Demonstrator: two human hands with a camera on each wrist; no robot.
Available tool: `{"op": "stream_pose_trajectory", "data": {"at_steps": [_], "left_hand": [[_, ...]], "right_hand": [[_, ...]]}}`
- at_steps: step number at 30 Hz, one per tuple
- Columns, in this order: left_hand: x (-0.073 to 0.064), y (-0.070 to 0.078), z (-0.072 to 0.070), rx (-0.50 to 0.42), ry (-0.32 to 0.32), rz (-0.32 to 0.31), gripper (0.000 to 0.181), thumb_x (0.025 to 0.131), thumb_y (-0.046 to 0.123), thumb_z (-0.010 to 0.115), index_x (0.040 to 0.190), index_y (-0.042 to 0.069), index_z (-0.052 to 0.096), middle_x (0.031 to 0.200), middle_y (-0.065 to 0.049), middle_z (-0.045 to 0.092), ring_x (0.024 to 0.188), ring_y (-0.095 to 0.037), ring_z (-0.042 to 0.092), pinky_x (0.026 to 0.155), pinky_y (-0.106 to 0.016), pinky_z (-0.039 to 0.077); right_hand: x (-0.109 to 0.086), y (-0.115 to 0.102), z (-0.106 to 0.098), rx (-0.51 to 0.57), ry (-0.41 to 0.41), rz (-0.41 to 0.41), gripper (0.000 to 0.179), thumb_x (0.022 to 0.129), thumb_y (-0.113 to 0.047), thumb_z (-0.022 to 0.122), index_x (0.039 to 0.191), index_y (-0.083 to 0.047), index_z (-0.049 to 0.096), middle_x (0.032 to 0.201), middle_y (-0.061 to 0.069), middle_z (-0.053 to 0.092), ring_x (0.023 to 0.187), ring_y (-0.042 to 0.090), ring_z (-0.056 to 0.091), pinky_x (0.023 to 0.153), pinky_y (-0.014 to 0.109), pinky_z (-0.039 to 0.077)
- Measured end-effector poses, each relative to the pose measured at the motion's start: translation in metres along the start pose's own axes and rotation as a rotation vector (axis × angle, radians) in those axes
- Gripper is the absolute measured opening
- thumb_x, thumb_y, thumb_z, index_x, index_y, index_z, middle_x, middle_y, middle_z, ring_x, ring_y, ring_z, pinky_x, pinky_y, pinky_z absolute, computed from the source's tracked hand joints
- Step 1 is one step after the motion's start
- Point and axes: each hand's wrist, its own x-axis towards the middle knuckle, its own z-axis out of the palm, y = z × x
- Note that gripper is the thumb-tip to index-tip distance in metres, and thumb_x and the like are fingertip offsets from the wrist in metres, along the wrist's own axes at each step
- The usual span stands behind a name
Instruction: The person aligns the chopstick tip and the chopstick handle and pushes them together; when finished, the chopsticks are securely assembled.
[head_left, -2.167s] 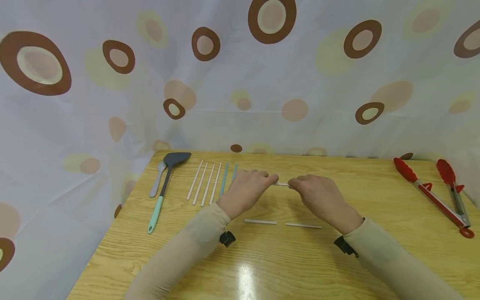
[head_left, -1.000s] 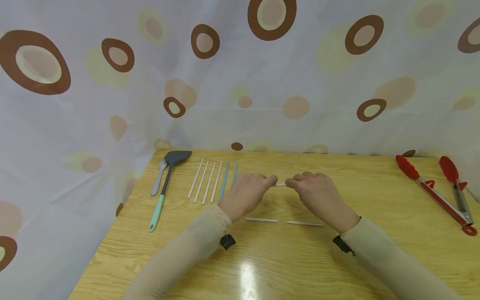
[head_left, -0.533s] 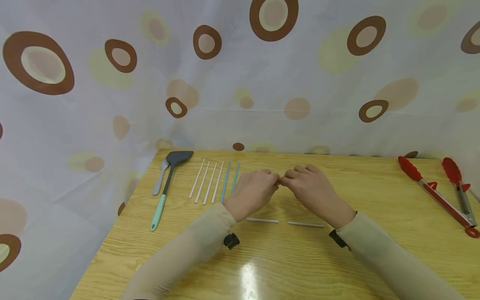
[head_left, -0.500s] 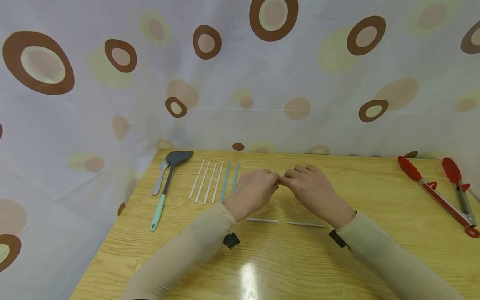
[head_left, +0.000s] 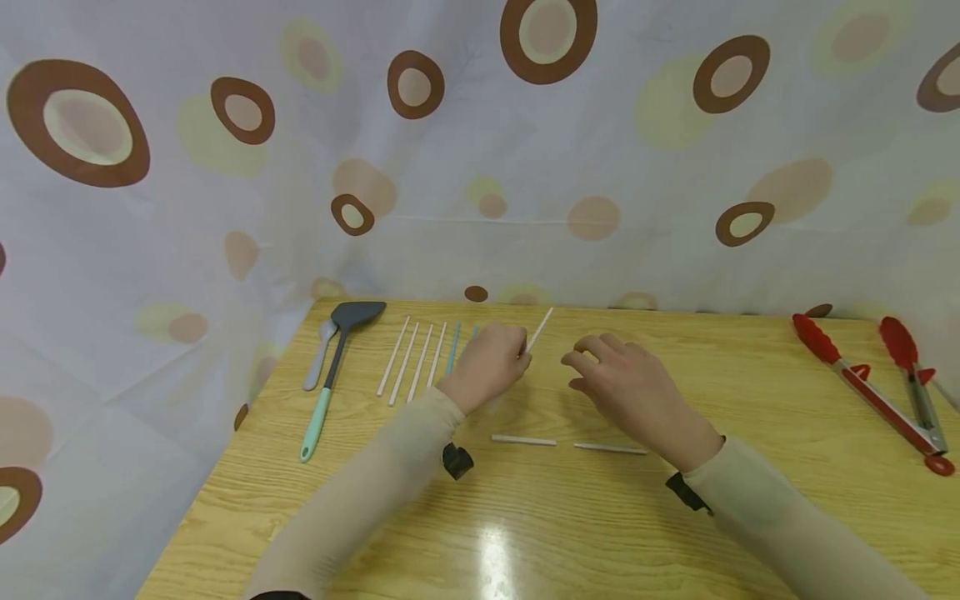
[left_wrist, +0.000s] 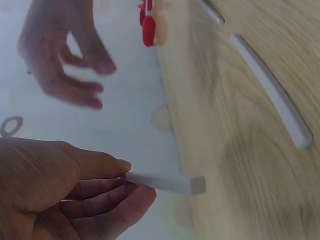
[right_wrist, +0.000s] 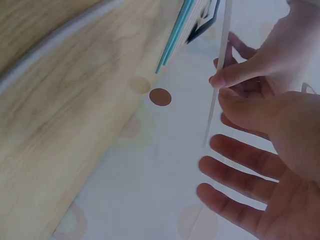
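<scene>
My left hand (head_left: 491,362) pinches a slim white chopstick (head_left: 540,327) between thumb and fingers, tilted up and away above the table. In the left wrist view the chopstick's thick, squared end (left_wrist: 192,184) sticks out past the fingertips. My right hand (head_left: 626,387) hovers to the right of it, fingers spread and holding nothing. The right wrist view shows the long chopstick (right_wrist: 224,37) running behind the right thumb. Below the hands, two shorter white stick pieces lie end to end with a gap: a left one (head_left: 524,440) and a right one (head_left: 610,448).
Several white chopsticks (head_left: 402,363) lie in a row at left, with two blue ones (head_left: 453,348) beside them, partly behind the left hand. Farther left are a spatula with mint handle (head_left: 313,425) and a small grey spoon (head_left: 318,358). Red tongs (head_left: 877,400) lie at right.
Both hands held the white chopstick level between them and drew together. Now the right hand has let go and opened, moving slightly right; the left has turned the chopstick upward and moved left.
</scene>
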Motion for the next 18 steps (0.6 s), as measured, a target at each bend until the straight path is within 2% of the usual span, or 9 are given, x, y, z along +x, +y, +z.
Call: {"op": "stream_pose_trajectory", "data": {"at_steps": [4, 8, 14, 18], "left_hand": [[0.006, -0.014, 0.002, -0.064, -0.004, -0.046, 0.028, 0.097, 0.008, 0.063, 0.069, 0.006, 0.06, 0.054, 0.002, 0.05, 0.043, -0.006, 0.045, 0.044, -0.02, 0.039], [0.01, -0.028, 0.006, -0.115, -0.057, -0.103, 0.037, 0.097, 0.006, 0.063, 0.06, 0.003, 0.063, 0.045, 0.001, 0.05, 0.037, -0.008, 0.044, 0.044, -0.019, 0.041], [0.012, -0.043, 0.014, -0.217, -0.118, -0.201, 0.029, 0.098, 0.004, 0.061, 0.072, -0.005, 0.072, 0.049, -0.004, 0.059, 0.046, -0.019, 0.062, 0.046, -0.022, 0.049], [0.015, -0.049, 0.019, -0.205, -0.12, -0.228, 0.029, 0.098, 0.002, 0.059, 0.072, -0.004, 0.071, 0.05, -0.006, 0.06, 0.043, -0.018, 0.06, 0.043, -0.022, 0.046]], "right_hand": [[-0.01, -0.004, 0.002, 0.018, -0.068, 0.007, 0.035, 0.073, -0.014, 0.089, 0.101, -0.008, 0.069, 0.097, 0.007, 0.063, 0.082, 0.026, 0.062, 0.054, 0.032, 0.051], [-0.018, -0.009, 0.003, 0.069, -0.155, 0.028, 0.035, 0.072, -0.015, 0.09, 0.1, -0.009, 0.07, 0.094, 0.005, 0.064, 0.079, 0.023, 0.062, 0.055, 0.031, 0.051], [-0.029, -0.015, 0.003, 0.15, -0.292, 0.047, 0.033, 0.074, -0.02, 0.088, 0.1, -0.011, 0.069, 0.088, 0.0, 0.06, 0.072, 0.016, 0.06, 0.055, 0.026, 0.05], [-0.035, -0.017, 0.004, 0.193, -0.398, 0.085, 0.029, 0.078, -0.021, 0.086, 0.1, -0.011, 0.07, 0.087, 0.0, 0.061, 0.068, 0.013, 0.059, 0.052, 0.025, 0.048]]}}
